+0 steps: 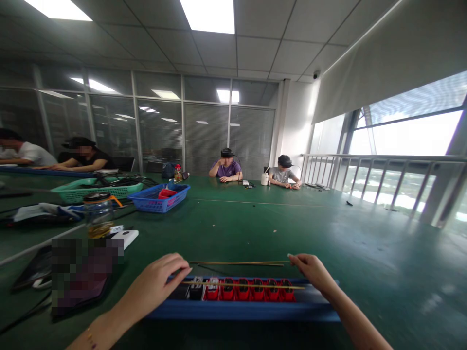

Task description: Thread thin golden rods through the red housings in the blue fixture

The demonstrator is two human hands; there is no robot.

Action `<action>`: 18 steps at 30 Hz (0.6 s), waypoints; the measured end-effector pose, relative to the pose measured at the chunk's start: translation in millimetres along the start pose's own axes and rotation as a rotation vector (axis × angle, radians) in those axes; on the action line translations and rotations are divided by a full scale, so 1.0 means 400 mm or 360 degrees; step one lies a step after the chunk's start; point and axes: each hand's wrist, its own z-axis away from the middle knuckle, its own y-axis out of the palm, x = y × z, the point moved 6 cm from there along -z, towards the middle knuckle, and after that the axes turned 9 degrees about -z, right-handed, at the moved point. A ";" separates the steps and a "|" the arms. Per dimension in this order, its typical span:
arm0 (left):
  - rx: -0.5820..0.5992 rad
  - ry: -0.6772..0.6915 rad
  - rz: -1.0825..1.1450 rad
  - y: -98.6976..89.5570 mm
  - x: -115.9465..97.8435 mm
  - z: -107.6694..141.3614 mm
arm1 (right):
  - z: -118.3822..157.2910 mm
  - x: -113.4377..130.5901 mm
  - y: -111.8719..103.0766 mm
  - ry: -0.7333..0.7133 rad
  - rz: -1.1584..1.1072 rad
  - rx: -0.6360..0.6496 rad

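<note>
Stick (272, 262) seemingly end-pinched in right hand (310, 266) for control; left hand (158, 278) narrowly pinched, hold unclear; red boxes (242, 292) aligned by tray (241, 309).

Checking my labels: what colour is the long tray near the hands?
The tray is blue; the head view shows it best.
</note>
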 end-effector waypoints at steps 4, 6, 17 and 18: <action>0.0011 0.0164 -0.0204 0.024 -0.018 0.044 | -0.016 0.023 0.028 -0.0190 0.0287 0.0173; 0.0022 0.0200 -0.0274 0.029 -0.010 0.047 | -0.025 0.037 0.039 -0.0281 0.0409 0.0273; -0.0190 0.0498 -0.0382 -0.024 -0.033 0.031 | -0.082 0.049 0.100 -0.0355 0.0719 0.0353; -0.0230 0.0508 -0.0390 -0.038 -0.030 0.027 | -0.085 0.043 0.104 -0.0344 0.0711 0.0368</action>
